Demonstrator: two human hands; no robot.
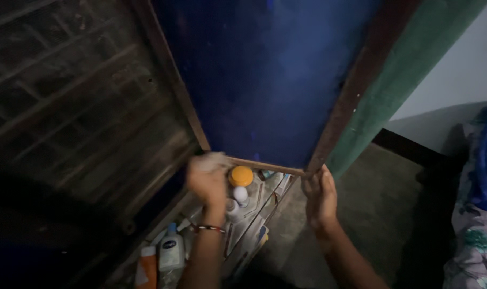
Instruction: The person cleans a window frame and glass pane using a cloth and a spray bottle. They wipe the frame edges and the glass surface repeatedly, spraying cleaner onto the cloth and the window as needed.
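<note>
A dark blue window shutter with a brown wooden frame hangs open in front of me. My left hand presses a pale cloth against the shutter's lower left corner, fingers closed on the cloth; a beaded bracelet circles that wrist. My right hand grips the shutter's lower right corner from the side. Below the shutter, a jar with an orange lid and a small white roll-on bottle stand on a newspaper-lined sill.
A barred, meshed window fills the left. A white lotion bottle with a blue cap and an orange tube stand on the sill at lower left. A green wall, concrete floor and floral bedding lie right.
</note>
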